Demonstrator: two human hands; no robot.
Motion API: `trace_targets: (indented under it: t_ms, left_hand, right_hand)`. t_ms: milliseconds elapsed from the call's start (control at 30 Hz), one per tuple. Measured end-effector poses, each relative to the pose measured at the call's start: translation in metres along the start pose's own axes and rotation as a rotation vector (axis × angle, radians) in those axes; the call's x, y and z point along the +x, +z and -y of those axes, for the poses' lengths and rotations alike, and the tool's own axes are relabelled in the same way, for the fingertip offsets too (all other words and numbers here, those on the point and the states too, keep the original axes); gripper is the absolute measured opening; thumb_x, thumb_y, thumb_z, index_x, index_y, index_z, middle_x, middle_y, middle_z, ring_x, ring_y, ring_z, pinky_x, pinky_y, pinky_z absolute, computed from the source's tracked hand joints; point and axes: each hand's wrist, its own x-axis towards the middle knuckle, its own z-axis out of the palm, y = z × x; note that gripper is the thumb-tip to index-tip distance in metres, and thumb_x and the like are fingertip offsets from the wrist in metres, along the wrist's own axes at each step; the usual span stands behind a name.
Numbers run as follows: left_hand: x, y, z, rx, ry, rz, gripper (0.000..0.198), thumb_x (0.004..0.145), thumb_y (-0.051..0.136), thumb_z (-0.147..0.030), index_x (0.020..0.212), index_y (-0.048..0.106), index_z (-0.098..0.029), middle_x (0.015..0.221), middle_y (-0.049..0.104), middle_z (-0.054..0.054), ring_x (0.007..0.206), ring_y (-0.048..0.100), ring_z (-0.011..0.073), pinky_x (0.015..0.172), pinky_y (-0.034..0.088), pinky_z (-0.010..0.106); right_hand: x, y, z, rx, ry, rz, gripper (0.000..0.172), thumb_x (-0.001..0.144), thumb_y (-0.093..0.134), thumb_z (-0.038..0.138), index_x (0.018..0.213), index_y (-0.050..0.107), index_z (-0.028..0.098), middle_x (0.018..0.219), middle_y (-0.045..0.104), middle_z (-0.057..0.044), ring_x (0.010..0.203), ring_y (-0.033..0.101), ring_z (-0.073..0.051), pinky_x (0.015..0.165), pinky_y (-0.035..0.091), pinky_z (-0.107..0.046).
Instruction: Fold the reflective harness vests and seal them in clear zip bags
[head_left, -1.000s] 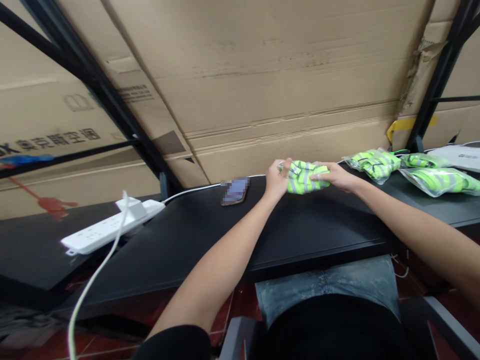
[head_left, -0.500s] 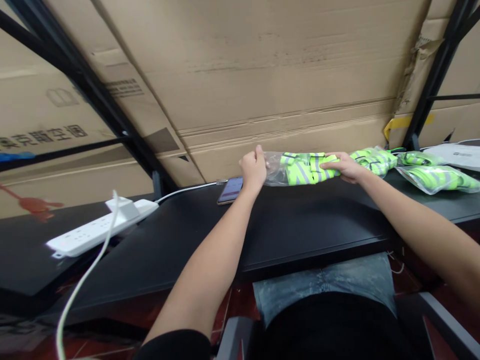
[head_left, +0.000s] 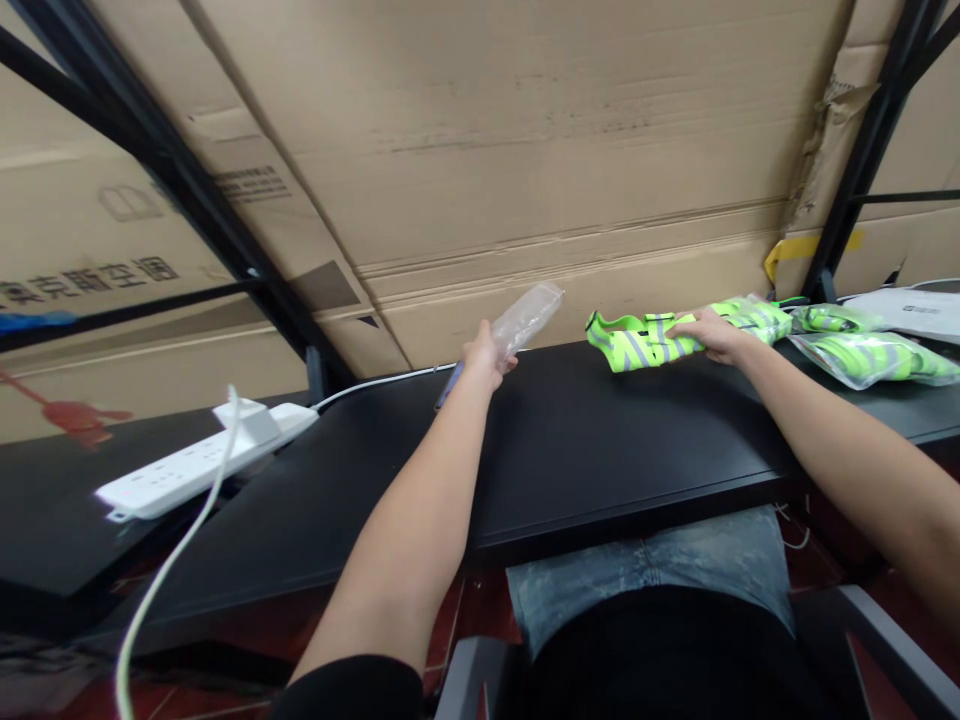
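My left hand is closed around a clear plastic bag, which juts up and to the right with nothing visible inside. Partly covered by this hand, a phone lies on the black tabletop. My right hand grips a folded bundle of fluorescent yellow-green straps with grey reflective stripes, probably a reflective vest. Its loose left end hangs just above the table, apart from the bag. Just beyond my right hand lies another bright bundle in clear plastic.
More bagged yellow-green bundles lie at the right, near a white flat object. A white power strip with a cable is at the left. Cardboard and a black metal frame stand behind the table.
The reflective bundle has come out of the plastic bag. My left hand has moved slightly left and down with the bag; my right hand has shifted slightly right with the bundle.
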Motion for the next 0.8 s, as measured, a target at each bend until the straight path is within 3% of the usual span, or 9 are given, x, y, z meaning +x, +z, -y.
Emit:
trace_targets:
  t_ms: [133, 200, 367, 600, 700, 800]
  left_hand:
    - [-0.001, 0.007, 0.006, -0.004, -0.039, 0.098, 0.012, 0.092, 0.058, -0.024, 0.102, 0.060, -0.016, 0.072, 0.065, 0.004, 0.050, 0.059, 0.0117, 0.047, 0.051, 0.021]
    - [-0.002, 0.011, 0.010, -0.005, -0.045, 0.155, 0.016, 0.085, 0.063, -0.014, 0.101, 0.061, -0.015, 0.079, 0.069, 0.007, 0.059, 0.065, 0.0145, 0.054, 0.056, 0.023]
    - [-0.004, 0.013, 0.015, 0.050, -0.015, 0.192, 0.028, 0.072, 0.063, -0.001, 0.097, 0.062, -0.015, 0.072, 0.065, 0.005, 0.061, 0.065, 0.0156, 0.058, 0.058, 0.025]
    - [-0.003, -0.005, -0.007, 0.149, 0.034, 0.226, 0.007, 0.079, 0.058, -0.017, 0.085, 0.061, -0.017, 0.067, 0.063, 0.003, 0.047, 0.056, 0.0131, 0.039, 0.044, 0.019]
    - [-0.004, -0.015, -0.011, 0.232, -0.014, 0.281, 0.009, 0.085, 0.055, -0.024, 0.085, 0.061, -0.018, 0.064, 0.062, 0.003, 0.039, 0.050, 0.0114, 0.033, 0.036, 0.018]
    - [-0.007, -0.017, -0.007, 0.292, -0.076, 0.331, 0.007, 0.083, 0.061, -0.023, 0.087, 0.063, -0.017, 0.066, 0.064, 0.007, 0.039, 0.052, 0.0129, 0.033, 0.038, 0.020]
  right_hand:
    - [0.000, 0.010, -0.001, -0.046, 0.047, 0.061, 0.020, 0.062, 0.075, 0.023, 0.075, 0.061, 0.020, 0.075, 0.060, -0.005, 0.066, 0.056, -0.015, 0.055, 0.051, -0.028]
    - [-0.001, 0.015, -0.001, -0.049, 0.081, 0.120, 0.018, 0.062, 0.075, 0.023, 0.073, 0.062, 0.019, 0.076, 0.062, -0.006, 0.066, 0.057, -0.016, 0.057, 0.053, -0.029]
    - [-0.001, 0.018, -0.003, -0.025, 0.140, 0.228, 0.016, 0.064, 0.076, 0.025, 0.072, 0.064, 0.019, 0.077, 0.063, -0.008, 0.069, 0.060, -0.018, 0.064, 0.059, -0.034]
    - [-0.004, 0.018, 0.000, -0.023, 0.166, 0.206, 0.020, 0.060, 0.079, 0.024, 0.074, 0.065, 0.019, 0.081, 0.066, -0.008, 0.072, 0.063, -0.019, 0.064, 0.062, -0.032]
    - [-0.006, 0.019, 0.002, 0.012, 0.174, 0.209, 0.020, 0.059, 0.080, 0.022, 0.073, 0.066, 0.018, 0.083, 0.067, -0.010, 0.072, 0.063, -0.019, 0.062, 0.063, -0.033]
    - [-0.007, 0.020, 0.003, 0.046, 0.167, 0.222, 0.020, 0.058, 0.079, 0.020, 0.073, 0.066, 0.018, 0.083, 0.067, -0.010, 0.071, 0.063, -0.019, 0.064, 0.063, -0.034]
